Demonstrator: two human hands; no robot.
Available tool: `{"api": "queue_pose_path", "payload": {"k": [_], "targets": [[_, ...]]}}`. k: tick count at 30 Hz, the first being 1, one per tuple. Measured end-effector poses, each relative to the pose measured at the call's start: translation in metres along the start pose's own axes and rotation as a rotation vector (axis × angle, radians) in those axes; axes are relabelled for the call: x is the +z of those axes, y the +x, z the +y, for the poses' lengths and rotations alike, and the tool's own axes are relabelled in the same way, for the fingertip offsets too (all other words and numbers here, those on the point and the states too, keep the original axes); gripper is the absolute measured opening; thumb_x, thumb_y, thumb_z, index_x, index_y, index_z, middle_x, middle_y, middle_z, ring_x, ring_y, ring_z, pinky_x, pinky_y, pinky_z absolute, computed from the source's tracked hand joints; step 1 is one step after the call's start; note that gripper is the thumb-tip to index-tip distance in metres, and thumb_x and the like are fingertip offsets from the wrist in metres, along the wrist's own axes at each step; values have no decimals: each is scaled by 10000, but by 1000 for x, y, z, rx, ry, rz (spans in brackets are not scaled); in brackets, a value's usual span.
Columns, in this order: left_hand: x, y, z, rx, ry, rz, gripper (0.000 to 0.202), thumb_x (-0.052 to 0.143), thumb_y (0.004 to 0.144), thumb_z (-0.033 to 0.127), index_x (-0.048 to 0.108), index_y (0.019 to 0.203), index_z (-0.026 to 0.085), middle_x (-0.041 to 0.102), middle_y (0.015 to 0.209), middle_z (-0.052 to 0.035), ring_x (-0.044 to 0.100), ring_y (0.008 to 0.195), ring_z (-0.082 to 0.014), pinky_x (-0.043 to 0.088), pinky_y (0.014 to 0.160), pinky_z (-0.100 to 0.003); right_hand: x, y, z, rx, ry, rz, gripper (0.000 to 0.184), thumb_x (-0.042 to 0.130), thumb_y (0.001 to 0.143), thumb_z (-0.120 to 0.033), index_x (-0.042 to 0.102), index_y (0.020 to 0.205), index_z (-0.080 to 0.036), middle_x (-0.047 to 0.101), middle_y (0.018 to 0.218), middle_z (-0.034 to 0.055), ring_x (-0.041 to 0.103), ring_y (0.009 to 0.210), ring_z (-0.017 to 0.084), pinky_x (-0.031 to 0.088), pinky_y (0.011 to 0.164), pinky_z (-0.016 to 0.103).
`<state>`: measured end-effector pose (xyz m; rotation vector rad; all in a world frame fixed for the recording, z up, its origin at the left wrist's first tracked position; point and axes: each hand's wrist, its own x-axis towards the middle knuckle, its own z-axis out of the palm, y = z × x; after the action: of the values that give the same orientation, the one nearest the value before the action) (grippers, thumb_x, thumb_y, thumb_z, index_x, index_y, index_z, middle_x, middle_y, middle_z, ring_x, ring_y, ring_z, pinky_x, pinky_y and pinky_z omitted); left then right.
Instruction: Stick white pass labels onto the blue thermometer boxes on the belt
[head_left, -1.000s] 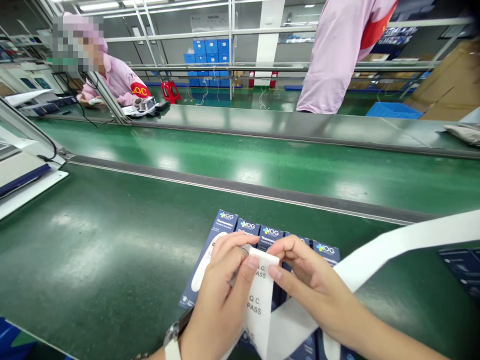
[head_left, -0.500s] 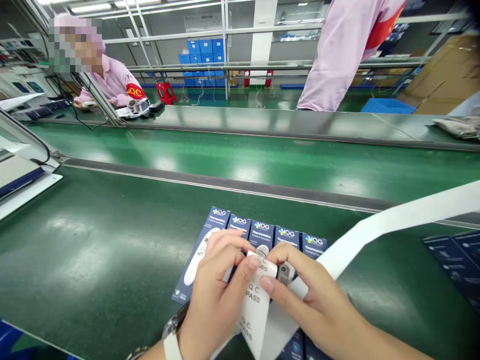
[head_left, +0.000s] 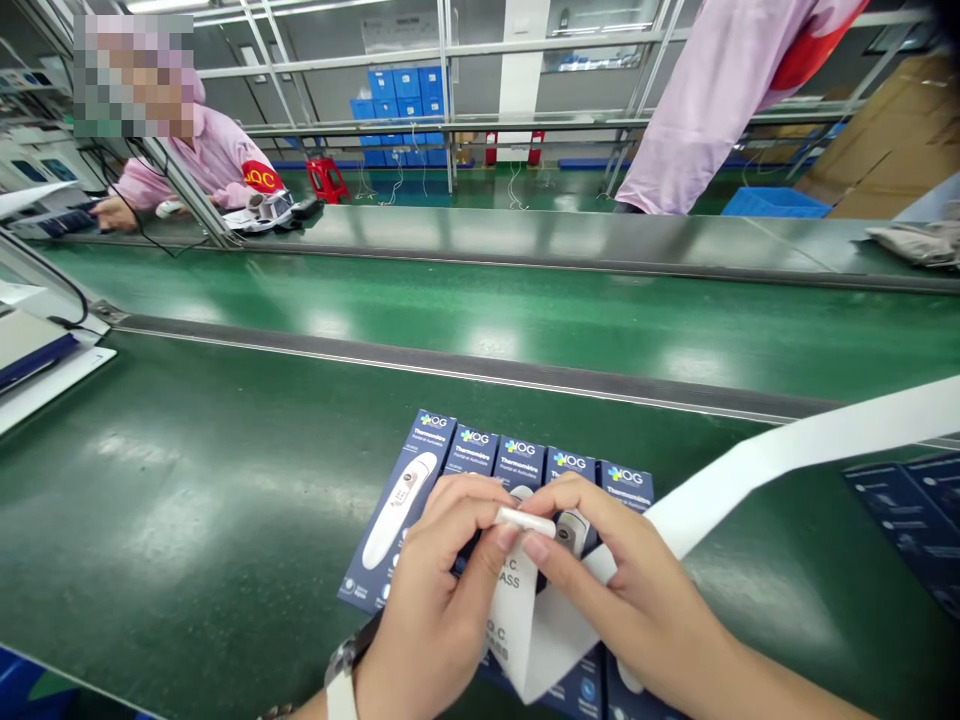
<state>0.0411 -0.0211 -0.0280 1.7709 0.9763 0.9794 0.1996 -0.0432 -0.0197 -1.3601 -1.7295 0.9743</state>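
Both hands pinch the end of a long white strip of "Q.C. PASS" labels [head_left: 508,610]. My left hand [head_left: 454,580], with a watch at the wrist, grips the left edge of the strip between thumb and fingers. Opposite it, my right hand [head_left: 611,570] pinches the right edge; the strip's top is folded over between the fingertips. Below the hands lies a row of several dark blue thermometer boxes [head_left: 390,520], set side by side on the green table. The hands and the strip hide the middle of the row.
The strip's white tail [head_left: 780,450] runs off to the right. More blue boxes [head_left: 911,520] lie at the right edge. White and blue items [head_left: 45,375] stand at far left. Beyond a metal rail [head_left: 420,365], a person in pink [head_left: 217,150] works at left; a pink sleeve [head_left: 690,110] shows at right.
The strip's top edge has folded over between my fingertips, so its uppermost print no longer shows. The person at left has reached a hand outward.
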Motion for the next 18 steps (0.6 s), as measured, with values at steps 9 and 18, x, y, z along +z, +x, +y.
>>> {"api": "queue_pose_path", "payload": {"k": [9,18], "targets": [[1,-3,-2,57,184,-8,236,440,847,102,569,970,258,584,980,-3,476,1014,-148,344,911,-310,1,2,0,-74,-75,106,56,503,830,-219,550,858,-231,596,820,1,552,791,141,426,722,287],[2,-3,-4,68,275,10,206,451,839,114,575,947,239,602,909,-11,485,990,-163,354,904,-344,2,3,2,-118,-109,197,64,572,792,-216,596,842,-248,627,814,-10,568,785,145,423,731,312]]}}
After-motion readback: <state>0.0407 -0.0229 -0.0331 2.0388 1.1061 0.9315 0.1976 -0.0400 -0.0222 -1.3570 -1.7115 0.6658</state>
